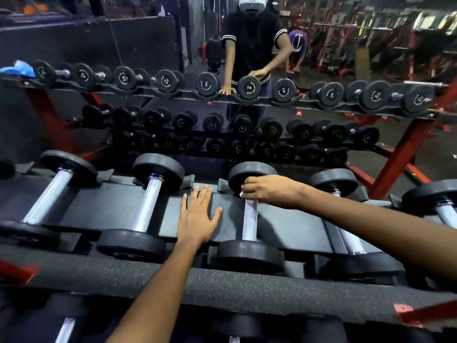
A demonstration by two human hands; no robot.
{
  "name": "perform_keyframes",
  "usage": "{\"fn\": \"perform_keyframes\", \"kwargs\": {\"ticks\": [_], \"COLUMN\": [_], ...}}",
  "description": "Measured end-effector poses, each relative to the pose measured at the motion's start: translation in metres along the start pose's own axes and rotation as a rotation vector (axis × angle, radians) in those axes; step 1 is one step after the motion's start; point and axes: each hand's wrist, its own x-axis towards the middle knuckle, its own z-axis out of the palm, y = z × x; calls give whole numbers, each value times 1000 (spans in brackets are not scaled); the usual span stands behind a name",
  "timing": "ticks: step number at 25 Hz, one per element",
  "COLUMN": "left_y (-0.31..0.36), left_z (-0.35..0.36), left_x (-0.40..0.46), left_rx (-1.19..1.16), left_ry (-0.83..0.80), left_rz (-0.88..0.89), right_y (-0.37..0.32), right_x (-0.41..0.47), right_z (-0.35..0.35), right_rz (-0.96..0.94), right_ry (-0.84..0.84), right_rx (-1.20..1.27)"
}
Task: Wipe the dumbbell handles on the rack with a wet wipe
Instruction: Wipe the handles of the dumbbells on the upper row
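1. Fingers [249, 188] of my right hand [265, 191] are curled round the far end of a dumbbell handle [249, 221], right up against the far weight head [249, 173]. A sliver of pale wet wipe [241, 193] shows under them, so the wipe sits between my grip and the knurled steel. I wrap rather than dab because a closed grip covers the whole circumference at once.
2. My left hand [199, 214] lies flat on the black rack saddle [138, 206], fingers straight and spread, holding nothing. I judge it is there to brace me while I lean over the rack.
3. That dumbbell rests in its cradle with the near weight head [249, 254] toward me; leaving it seated lets the rack hold it steady while I rub.
4. Starting at the far end means the likely stroke is a pull toward me along the bare handle.
5. Neighbouring handles to my left [148, 206] and right [351, 241] lie parallel in their own cradles, near but apart; whether they are wiped I cannot tell.
6. A mirror behind shows the reflected rack [272, 100].
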Motion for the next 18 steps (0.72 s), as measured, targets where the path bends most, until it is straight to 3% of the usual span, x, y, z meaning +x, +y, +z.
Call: {"fn": "perform_keyframes", "kwargs": {"ticks": [3, 5, 6, 8, 9, 11, 13, 16, 18], "left_y": [0, 1, 1, 0, 0, 0, 0, -1, -1], "left_z": [-1, 0, 0, 0, 0, -1, -1, 0, 0], "left_x": [0, 0, 0, 0, 0, -2, -2, 1, 1], "left_rx": [-15, -24, -22, -11, -6, 0, -8, -14, -14], "left_ry": [5, 6, 4, -3, -5, -3, 3, 9, 12], "left_rz": [1, 1, 2, 4, 3, -3, 0, 7, 10], "right_y": [-12, -45, -62, -81, -80, -65, -49, -38, -43], "right_x": [-33, -37, -29, 0, 13, 26, 25, 19, 22], "right_z": [1, 13, 13, 6, 3, -8, -22, -37, -42], "right_rz": [260, 746, 1058, 1559, 1657, 1693, 1730, 1775, 1736], "right_ry": [-18, -3, 98, 464, 649, 784, 720, 562, 573], "right_rx": [209, 465, 710, 1461, 1884, 2421, 2497, 2240, 2196]}}
